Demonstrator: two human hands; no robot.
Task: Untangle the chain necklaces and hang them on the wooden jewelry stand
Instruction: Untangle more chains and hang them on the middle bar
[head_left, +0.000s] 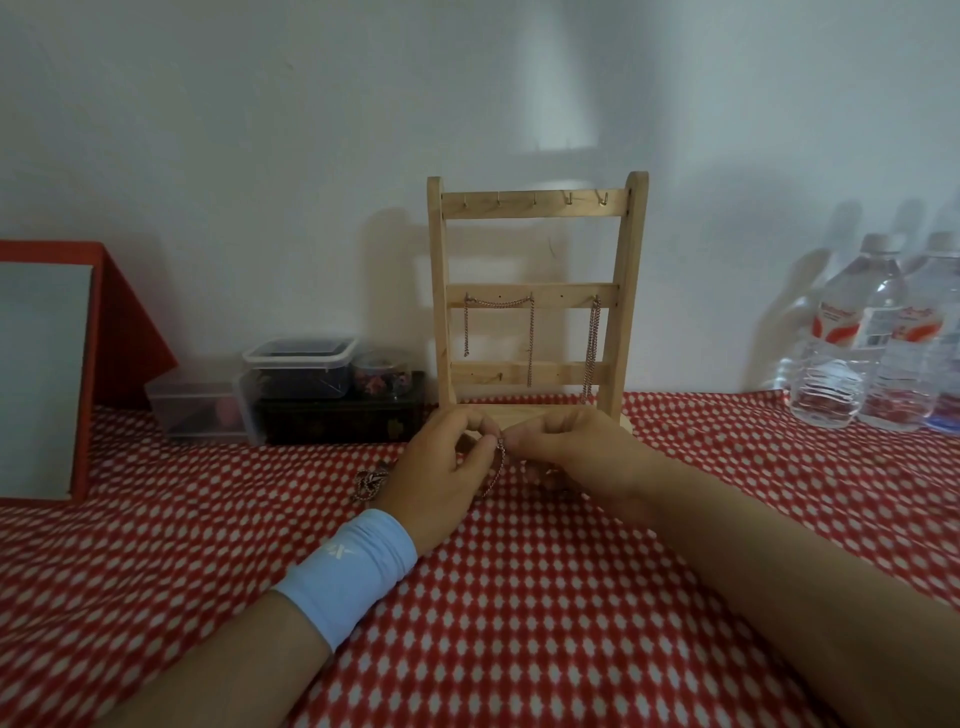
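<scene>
Red dotted cloth on table (519, 597). Left hand (447, 467) and right hand (566, 447), fingers pinched on chain necklace (497, 467), before wooden jewelry stand (535, 291); chains hang there.

The stand (536, 291) stood on the table (519, 597) against the wall (260, 130), at centre. Chains (530, 338) hung from its middle rail. Just before its base, the left hand (447, 467) and right hand (571, 447) met, a chain (500, 462) pinched between them. A tangle (370, 484) lay on the table just left of the left hand. Left of the stand sat stacked boxes (322, 384), and farther left a board (47, 374). Bottles (878, 343) stood at the far right.
</scene>
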